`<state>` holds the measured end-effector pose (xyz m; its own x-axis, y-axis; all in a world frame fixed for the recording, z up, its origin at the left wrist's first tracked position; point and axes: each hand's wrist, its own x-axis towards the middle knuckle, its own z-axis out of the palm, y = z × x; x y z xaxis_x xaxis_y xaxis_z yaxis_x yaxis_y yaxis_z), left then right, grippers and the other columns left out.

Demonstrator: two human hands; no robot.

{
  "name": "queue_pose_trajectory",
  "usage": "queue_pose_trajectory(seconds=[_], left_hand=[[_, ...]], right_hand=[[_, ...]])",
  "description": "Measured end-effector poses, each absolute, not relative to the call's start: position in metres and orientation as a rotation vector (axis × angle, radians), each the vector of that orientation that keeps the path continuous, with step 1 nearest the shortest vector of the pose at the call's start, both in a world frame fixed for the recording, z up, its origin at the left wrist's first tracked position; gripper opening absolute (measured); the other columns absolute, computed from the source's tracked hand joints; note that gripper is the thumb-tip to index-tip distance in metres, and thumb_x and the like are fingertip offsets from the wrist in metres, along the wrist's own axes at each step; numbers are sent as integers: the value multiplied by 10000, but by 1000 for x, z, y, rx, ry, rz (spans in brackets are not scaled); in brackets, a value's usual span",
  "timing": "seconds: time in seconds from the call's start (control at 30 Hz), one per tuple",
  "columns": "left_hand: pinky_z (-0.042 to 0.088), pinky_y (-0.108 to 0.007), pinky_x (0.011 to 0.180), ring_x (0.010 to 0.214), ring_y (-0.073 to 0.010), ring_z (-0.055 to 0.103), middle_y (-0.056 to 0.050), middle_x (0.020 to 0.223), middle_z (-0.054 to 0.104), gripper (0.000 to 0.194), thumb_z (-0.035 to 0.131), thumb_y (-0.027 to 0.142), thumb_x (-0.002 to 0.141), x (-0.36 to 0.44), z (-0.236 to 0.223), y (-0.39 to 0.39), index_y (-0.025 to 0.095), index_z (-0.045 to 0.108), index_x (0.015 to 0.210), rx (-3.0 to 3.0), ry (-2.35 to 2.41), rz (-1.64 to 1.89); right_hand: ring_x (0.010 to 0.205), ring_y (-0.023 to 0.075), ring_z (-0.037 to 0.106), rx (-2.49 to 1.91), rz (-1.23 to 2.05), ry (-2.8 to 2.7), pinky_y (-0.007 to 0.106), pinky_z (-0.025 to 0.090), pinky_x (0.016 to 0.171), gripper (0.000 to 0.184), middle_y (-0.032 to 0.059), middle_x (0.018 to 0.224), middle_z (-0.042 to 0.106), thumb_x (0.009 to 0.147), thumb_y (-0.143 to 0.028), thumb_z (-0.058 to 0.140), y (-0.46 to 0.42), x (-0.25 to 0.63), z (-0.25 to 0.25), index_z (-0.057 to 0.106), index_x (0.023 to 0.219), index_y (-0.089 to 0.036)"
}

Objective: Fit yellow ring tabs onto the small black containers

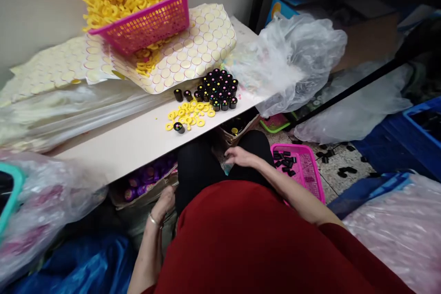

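My right hand (238, 156) is over my lap, between my thighs, with its fingers loosely bent and apart and nothing visible in them. Just below it is a small pale teal piece (226, 168), too unclear to name. My left hand (165, 200), with a bracelet at the wrist, hangs low by my left thigh, beside a carton of purple-wrapped pieces (144, 179). Its fingers are turned away and hidden. On the white tabletop (138, 140) stand a cluster of black cylinders (220, 87) with coloured dots, loose yellow rings (191, 112) and a single black cylinder (178, 127).
A pink basket (148, 25) heaped with yellow rings rests on sticker sheets (193, 50). Clear plastic bags (296, 55) bulge at the right. Another pink basket (312, 170) holds black pieces, with more black pieces (346, 171) on the floor. Under the tabletop is an open carton (227, 137).
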<state>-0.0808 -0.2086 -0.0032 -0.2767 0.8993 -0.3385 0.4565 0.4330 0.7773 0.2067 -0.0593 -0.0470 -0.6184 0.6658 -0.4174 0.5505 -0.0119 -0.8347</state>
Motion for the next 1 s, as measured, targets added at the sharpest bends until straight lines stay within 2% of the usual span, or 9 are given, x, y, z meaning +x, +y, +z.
queue_pose_trajectory(seconds=[0.1, 0.2, 0.3, 0.4, 0.5, 0.6, 0.77, 0.9, 1.0], left_hand=[[435, -248, 554, 579, -156, 552, 0, 575, 620, 224, 670, 398, 603, -101, 19, -187, 176, 683, 628, 1230, 1887, 606], [459, -273, 663, 688, -163, 572, -20, 714, 656, 301, 670, 454, 625, -99, 36, -145, 182, 696, 752, 1238, 2048, 979], [456, -282, 684, 724, -155, 559, -21, 801, 631, 392, 709, 449, 587, -83, 34, -97, 173, 669, 862, 1278, 2094, 1286], [453, -301, 740, 745, -149, 539, -5, 837, 607, 503, 761, 436, 524, -72, 20, -67, 184, 647, 943, 1349, 2126, 1298], [451, -307, 737, 723, -146, 523, 3, 825, 590, 514, 768, 434, 527, -68, 7, -56, 188, 643, 961, 1350, 2176, 1236], [444, -298, 721, 719, -151, 518, -2, 807, 583, 439, 747, 422, 579, -66, 2, -53, 187, 653, 937, 1411, 2189, 1220], [427, -291, 704, 725, -163, 517, -10, 751, 576, 285, 728, 379, 634, -59, 4, -48, 186, 665, 834, 1477, 2175, 1245], [436, -299, 722, 750, -169, 532, -13, 756, 592, 270, 745, 344, 598, -59, 7, -46, 193, 678, 812, 1446, 2096, 1228], [453, -297, 738, 774, -159, 552, -20, 822, 621, 298, 722, 269, 559, -63, 10, -48, 187, 690, 843, 1314, 1897, 1333]], right_hand=[[641, 122, 502, -1335, 1365, -1794, 254, 416, 628, 182, -7, 686, 552, 742, -300, 592, -44, 213, -16, 626, 835, -148], [699, 134, 506, -1257, 940, -1692, 273, 417, 677, 108, 11, 763, 553, 766, -273, 565, -30, 192, 4, 595, 748, -170], [794, 150, 538, -1207, 740, -1874, 277, 422, 738, 85, 41, 870, 564, 807, -223, 538, -18, 157, 14, 599, 780, -171], [889, 175, 558, -1346, 613, -2129, 277, 420, 762, 133, 75, 973, 572, 863, -257, 517, -12, 126, 22, 610, 858, -162], [935, 202, 569, -1514, 524, -2307, 280, 423, 726, 205, 102, 1064, 568, 894, -317, 497, -8, 110, 32, 600, 966, -156], [942, 218, 572, -1570, 483, -2452, 284, 429, 703, 266, 122, 1123, 554, 890, -352, 508, -3, 104, 41, 572, 1055, -155], [901, 216, 569, -1546, 498, -2516, 288, 434, 687, 239, 120, 1118, 555, 889, -318, 477, 6, 105, 41, 563, 1038, -151], [845, 196, 552, -1424, 553, -2298, 292, 435, 708, 231, 95, 1036, 551, 887, -345, 482, 5, 108, 38, 555, 1004, -160], [869, 187, 539, -1137, 603, -2238, 286, 429, 738, 259, 89, 1015, 541, 882, -362, 507, 3, 104, 40, 538, 1038, -158]])
